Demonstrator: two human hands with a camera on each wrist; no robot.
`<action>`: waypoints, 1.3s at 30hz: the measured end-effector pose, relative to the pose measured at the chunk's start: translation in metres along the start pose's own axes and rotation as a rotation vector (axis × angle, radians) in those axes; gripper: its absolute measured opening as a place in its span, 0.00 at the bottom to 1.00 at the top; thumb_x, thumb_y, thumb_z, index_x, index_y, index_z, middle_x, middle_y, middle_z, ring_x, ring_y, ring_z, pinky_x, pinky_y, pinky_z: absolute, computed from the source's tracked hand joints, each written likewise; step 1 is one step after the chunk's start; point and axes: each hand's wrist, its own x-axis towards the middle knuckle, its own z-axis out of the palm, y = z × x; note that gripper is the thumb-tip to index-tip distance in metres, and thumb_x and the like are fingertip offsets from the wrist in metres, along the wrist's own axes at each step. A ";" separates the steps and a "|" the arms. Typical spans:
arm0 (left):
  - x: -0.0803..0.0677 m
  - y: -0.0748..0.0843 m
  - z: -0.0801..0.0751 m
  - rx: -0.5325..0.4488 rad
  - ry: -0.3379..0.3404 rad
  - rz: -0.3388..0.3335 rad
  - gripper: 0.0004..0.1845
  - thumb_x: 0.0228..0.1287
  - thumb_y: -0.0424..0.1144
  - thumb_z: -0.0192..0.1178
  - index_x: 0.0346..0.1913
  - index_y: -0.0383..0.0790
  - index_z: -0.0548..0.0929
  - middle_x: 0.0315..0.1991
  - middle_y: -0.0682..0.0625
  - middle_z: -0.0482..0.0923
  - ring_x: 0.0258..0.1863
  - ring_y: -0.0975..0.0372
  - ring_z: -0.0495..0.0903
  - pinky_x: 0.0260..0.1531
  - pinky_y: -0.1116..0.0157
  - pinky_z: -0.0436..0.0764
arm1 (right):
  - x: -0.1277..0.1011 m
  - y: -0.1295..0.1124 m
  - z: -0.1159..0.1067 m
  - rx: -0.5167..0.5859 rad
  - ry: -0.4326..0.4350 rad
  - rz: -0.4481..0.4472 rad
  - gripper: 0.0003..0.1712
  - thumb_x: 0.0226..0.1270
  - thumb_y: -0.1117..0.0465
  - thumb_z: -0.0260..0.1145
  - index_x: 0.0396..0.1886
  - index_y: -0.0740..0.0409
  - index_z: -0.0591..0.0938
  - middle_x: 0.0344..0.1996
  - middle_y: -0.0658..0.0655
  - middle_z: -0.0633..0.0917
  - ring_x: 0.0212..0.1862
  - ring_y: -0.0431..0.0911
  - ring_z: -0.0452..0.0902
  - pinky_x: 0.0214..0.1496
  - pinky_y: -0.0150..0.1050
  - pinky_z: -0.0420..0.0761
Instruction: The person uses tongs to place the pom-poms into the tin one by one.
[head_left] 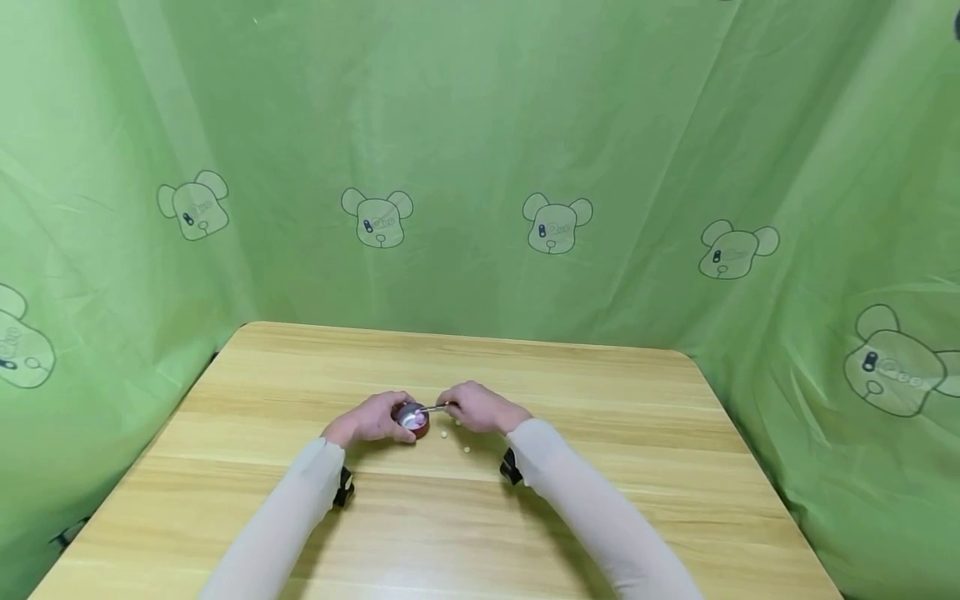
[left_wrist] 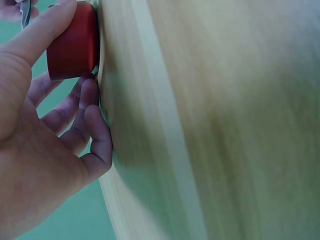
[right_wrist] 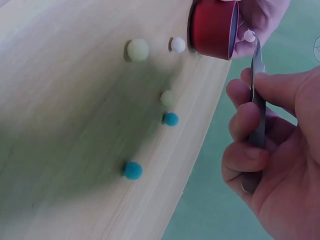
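Observation:
In the head view my left hand (head_left: 372, 418) grips a small round red tin (right_wrist: 214, 27), thumb on one side and fingers on the other. The tin stands upright on the table with its open top showing a silvery inside and something pinkish. My right hand (head_left: 480, 408) holds metal tweezers (right_wrist: 257, 95) between thumb and fingers. Their tips pinch a small pale pink ball (right_wrist: 249, 35) over the tin's mouth. In the left wrist view the left thumb lies against the tin's red wall (left_wrist: 75, 40).
Small fuzzy balls lie loose on the wooden table (head_left: 600, 400) near the tin: a white one (right_wrist: 178, 44), a larger cream one (right_wrist: 138, 50), a smaller cream one (right_wrist: 168, 98), and blue ones (right_wrist: 133, 170). A green curtain (head_left: 465, 125) with bear heads surrounds the table.

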 end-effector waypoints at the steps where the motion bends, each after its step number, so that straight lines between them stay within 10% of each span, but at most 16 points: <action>1: 0.000 0.000 0.000 0.002 -0.001 0.000 0.27 0.46 0.41 0.75 0.51 0.43 0.77 0.44 0.51 0.78 0.44 0.59 0.76 0.51 0.55 0.73 | 0.001 0.000 0.001 0.002 -0.001 0.001 0.14 0.71 0.66 0.54 0.50 0.60 0.81 0.40 0.57 0.84 0.30 0.37 0.74 0.40 0.33 0.77; 39: 0.000 -0.002 0.001 -0.012 -0.002 -0.004 0.27 0.46 0.41 0.75 0.51 0.43 0.76 0.45 0.51 0.78 0.46 0.58 0.76 0.51 0.54 0.73 | -0.042 0.034 -0.019 0.049 0.072 0.110 0.12 0.72 0.62 0.54 0.46 0.61 0.82 0.35 0.58 0.83 0.27 0.40 0.71 0.34 0.37 0.75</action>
